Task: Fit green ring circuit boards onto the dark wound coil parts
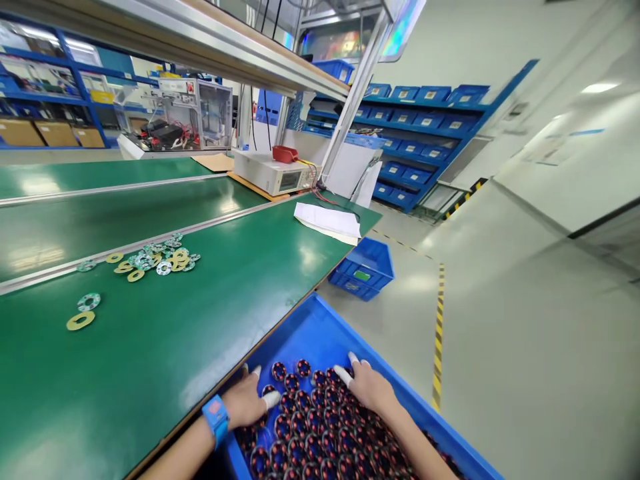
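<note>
A blue bin (320, 327) stands against the table edge, its lower part filled with several round black parts (315, 420) marked red and blue. Inside the bin's left side is my left hand (247, 400), fingers apart, thumb beside the parts, a blue band on the wrist. My right hand (370, 385) rests over the parts near the bin's right wall, its fingers spread. White covers show on fingertips of both hands. Neither hand visibly holds a part.
The green table (225, 313) carries ring-shaped boards and yellow rings (80, 321), papers (327, 221) and a bench instrument (275, 172). Stacked blue crates (363, 267) stand on the floor beyond the bin. Shelves with blue boxes (420, 120) line the back. A metal frame overhangs the table.
</note>
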`<state>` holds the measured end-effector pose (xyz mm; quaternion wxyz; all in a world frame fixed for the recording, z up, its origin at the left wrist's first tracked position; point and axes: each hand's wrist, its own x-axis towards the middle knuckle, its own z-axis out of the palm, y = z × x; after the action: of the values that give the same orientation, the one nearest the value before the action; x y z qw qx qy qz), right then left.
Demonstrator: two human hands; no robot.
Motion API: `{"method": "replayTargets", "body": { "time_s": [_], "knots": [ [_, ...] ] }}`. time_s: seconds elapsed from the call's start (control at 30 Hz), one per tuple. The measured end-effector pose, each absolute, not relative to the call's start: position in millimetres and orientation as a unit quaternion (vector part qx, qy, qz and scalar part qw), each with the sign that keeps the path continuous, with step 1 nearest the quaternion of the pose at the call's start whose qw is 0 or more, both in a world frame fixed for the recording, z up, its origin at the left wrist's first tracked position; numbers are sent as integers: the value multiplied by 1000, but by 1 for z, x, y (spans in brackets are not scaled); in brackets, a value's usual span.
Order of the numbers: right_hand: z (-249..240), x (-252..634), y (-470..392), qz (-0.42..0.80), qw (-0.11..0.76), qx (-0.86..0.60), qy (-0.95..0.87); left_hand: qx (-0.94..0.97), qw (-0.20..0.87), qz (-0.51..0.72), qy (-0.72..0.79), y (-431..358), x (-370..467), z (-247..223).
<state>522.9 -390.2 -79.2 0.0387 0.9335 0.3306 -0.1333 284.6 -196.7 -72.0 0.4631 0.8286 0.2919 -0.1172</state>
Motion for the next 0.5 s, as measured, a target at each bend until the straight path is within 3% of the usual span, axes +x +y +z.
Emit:
{"method": "replayTargets", "body": {
  "time_s": [0.13, 0.5],
  "knots": [
    [-78, 531, -389, -178, 42, 919, 350, 807, 472, -176, 309, -211, 303, -63],
    [-73, 557, -391, -175, 27, 916, 360, 826, 487, -107, 264, -195, 326, -54]
  ]
}}
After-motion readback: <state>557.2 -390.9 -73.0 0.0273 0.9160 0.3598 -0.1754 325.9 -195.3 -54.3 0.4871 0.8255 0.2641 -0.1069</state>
